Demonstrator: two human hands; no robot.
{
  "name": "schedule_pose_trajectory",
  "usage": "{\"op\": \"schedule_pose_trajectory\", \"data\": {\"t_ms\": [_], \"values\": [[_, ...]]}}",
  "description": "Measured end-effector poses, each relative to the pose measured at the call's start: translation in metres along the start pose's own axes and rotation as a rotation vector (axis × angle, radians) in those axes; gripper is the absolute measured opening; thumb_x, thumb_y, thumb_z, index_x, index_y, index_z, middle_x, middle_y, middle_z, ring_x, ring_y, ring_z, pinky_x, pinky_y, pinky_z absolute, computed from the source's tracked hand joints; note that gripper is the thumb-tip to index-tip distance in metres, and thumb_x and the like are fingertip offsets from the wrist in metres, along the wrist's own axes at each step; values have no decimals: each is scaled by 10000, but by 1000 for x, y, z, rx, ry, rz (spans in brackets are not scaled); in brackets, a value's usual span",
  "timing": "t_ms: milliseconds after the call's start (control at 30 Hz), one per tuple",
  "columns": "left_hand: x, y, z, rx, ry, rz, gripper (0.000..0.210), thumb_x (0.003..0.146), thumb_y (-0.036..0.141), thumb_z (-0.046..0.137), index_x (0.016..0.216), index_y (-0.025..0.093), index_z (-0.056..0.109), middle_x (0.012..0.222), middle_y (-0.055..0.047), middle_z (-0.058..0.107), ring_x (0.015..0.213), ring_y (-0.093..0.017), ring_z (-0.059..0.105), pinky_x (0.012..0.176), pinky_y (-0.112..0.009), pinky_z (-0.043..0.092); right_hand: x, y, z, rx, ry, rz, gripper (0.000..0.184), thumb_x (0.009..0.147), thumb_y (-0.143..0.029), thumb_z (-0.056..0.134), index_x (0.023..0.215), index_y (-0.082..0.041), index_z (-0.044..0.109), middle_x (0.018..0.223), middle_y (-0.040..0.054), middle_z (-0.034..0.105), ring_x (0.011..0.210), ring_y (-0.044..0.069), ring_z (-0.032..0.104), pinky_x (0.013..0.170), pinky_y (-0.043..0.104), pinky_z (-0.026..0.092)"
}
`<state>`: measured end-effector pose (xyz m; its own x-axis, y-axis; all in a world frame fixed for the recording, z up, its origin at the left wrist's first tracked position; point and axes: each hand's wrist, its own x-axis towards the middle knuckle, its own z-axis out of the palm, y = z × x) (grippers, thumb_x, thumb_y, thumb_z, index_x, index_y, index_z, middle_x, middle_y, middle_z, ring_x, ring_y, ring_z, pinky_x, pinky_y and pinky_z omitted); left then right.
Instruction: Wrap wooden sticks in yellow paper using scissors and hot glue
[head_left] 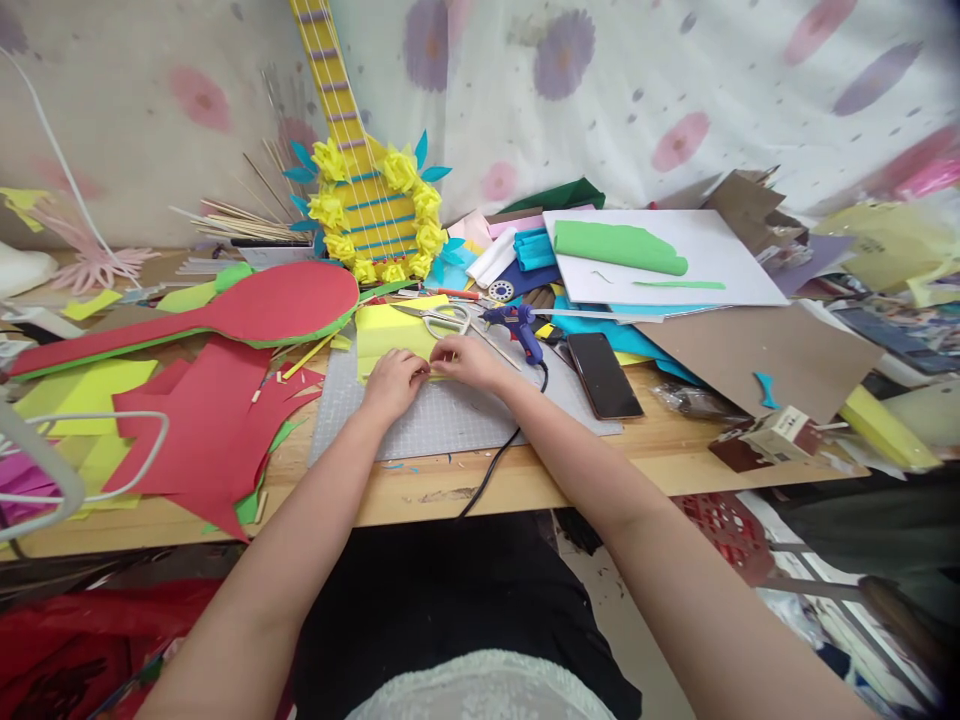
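Toward the left end of the table (405, 480), a red cutout (281, 300) with a round body and long neck points its neck at the left edge; red paper (199, 420) reaches the front edge below it. A yellow guitar (382, 220) ringed with paper flowers stands at the back edge, left of the middle.

In front of it, the mat (341, 420) carries the yellow paper (379, 335), over the mat's left half. The paper lies just beyond the left hand (397, 385), the nearer of the two, and its near edge runs in under the fingers; with the hands over part of it, its long axis cannot be told. The left hand comes in from the front, knuckles up, fingers curled. The right hand (465, 362) slants in from the right, back upward, fingers bent to meet the left fingertips above the paper's near edge. Both sets of tips are drawn together; whether they grip anything cannot be told.

Scissors (431, 316) lie at the paper's far right corner. Right of them come the glue gun (523, 330), then the phone (604, 375) at the mat's right edge.
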<state>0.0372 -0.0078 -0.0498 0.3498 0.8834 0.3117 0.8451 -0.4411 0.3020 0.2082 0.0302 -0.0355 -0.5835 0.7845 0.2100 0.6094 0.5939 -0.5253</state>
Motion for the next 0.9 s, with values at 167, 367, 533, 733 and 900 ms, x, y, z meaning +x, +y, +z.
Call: {"op": "schedule_pose_trajectory", "data": {"t_ms": [167,367,533,733,900], "values": [[0,0,1,-34,0,-48,160,810,219,493,819,211,653,855,-59,613,886,-212,508,785,-329,394,-19,0,17,24,76,-43,114,768,-206,551,832,-169,638,869,41,590,885,151,505,794,255,370],[-1,-7,-2,-92,-8,-70,147,800,232,513,825,195,652,862,-55,618,886,-199,521,793,-315,405,-14,1,14,14,149,57,160,763,-132,480,828,-166,622,865,44,613,869,149,525,796,257,386],[-2,-9,-7,-41,-66,-54,188,826,219,469,855,194,653,895,-62,633,904,-208,523,813,-326,401,-39,3,-51,138,-78,286,168,790,-303,500,831,-168,591,741,25,628,681,126,565,655,239,416],[2,-4,-14,-52,-28,-89,214,827,183,439,881,174,646,947,-92,627,947,-226,524,847,-355,401,-69,31,-111,-179,-183,713,394,758,-556,487,795,-170,559,806,125,611,765,234,572,663,344,417],[8,-26,-30,-535,270,-377,200,804,175,463,925,170,623,962,-62,633,892,-165,552,823,-309,431,-50,54,-78,-252,117,632,454,762,-524,484,986,-137,565,1014,170,576,1001,292,510,789,362,400]]}}
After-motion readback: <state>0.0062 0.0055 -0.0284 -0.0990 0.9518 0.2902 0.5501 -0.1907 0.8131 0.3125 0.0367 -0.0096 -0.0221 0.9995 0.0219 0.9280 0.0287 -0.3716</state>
